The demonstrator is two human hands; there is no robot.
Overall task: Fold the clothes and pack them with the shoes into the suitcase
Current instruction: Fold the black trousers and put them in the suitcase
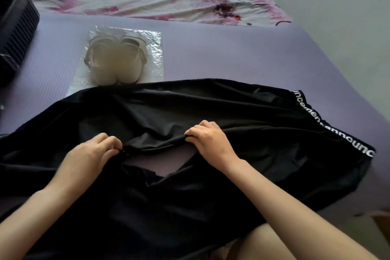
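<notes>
While the black garment [232, 116] lies spread and rumpled across the purple mat [232, 53] on the bed, both hands have it by an inner edge near the middle. The left hand [95, 150] pinches a bunched bit, and the right hand [209, 139] curls its fingers over the same edge, so each grip is closed on cloth. It looks thin, slinky and light, so I'd guess it slides and sags instead of keeping a crease. Probably easier to take by the corners or the lettered band [329, 120] than mid-panel. The pale shoes [114, 59] sit on a plastic sheet [152, 48] right at its far edge, and the dark suitcase [14, 27] is at far left.
</notes>
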